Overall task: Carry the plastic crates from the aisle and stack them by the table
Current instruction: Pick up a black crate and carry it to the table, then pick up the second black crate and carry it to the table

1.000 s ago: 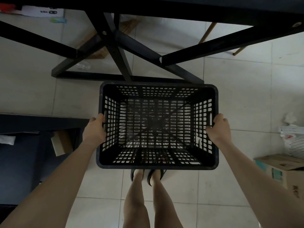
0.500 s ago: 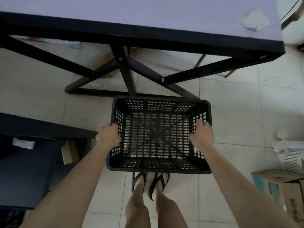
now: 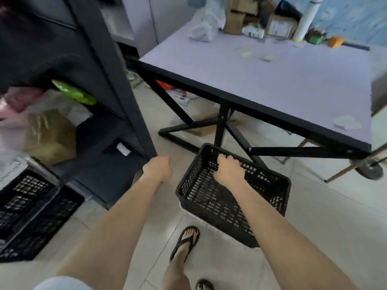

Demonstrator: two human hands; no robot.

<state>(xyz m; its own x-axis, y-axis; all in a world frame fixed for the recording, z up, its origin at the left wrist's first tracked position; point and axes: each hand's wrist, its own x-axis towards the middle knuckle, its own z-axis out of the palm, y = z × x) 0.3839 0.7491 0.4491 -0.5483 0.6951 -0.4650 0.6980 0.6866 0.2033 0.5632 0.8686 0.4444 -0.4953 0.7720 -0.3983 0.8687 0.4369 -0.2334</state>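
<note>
Pale floor tiles (image 3: 335,206) fill a cluttered storeroom, seen from above and smeared by motion blur. The fingers of the left hand (image 3: 158,169) are curled under into a fist and hold nothing; that hand hangs over bare floor, just left of the crate (image 3: 219,206) and apart from it. The right hand (image 3: 229,171) hovers over the crate's open top, its fingers (image 3: 225,159) half bent and pointing toward the far rim. The blur makes it impossible to tell whether they touch or grip the rim.

The crate is black, slotted plastic and holds nothing. It sits on the floor turned at an angle, its far corner right beside the black leg frame (image 3: 219,130) under the lilac worktop (image 3: 272,80). A foot in a black flip-flop (image 3: 185,241) stands on the tiles just in front of the crate's near side.

To the left rises a dark shelf post (image 3: 117,80), with a brown box (image 3: 48,137) and a green packet (image 3: 73,93) on the shelves behind it. Other crates (image 3: 31,212), also black, lie on the floor at the lower left, well apart from the first. A paper scrap (image 3: 345,122) lies near the worktop's near edge. Cardboard boxes (image 3: 236,19) and a white bag (image 3: 203,28) crowd its far end.
</note>
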